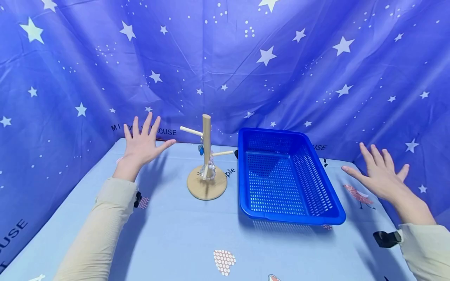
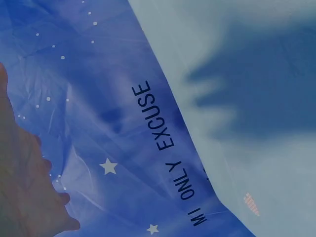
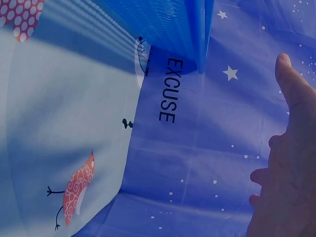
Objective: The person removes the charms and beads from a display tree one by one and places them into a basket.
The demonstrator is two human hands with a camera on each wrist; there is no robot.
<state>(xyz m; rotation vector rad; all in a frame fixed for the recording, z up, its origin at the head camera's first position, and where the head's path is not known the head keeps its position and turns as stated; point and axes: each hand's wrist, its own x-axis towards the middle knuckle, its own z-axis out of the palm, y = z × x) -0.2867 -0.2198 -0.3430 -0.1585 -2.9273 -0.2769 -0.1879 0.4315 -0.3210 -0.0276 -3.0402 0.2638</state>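
A starry blue curtain hangs behind my table. There the blue basket lies with its long axis running away from me, its right side nearer my right hand. Just left of it, the wooden stand rises upright, to the right of my left hand, which is the nearer one. The basket stands between that stand and my right hand. Both hands are spread wide, holding nothing. Smallest, a blue trinket and clear beads hang about the post.
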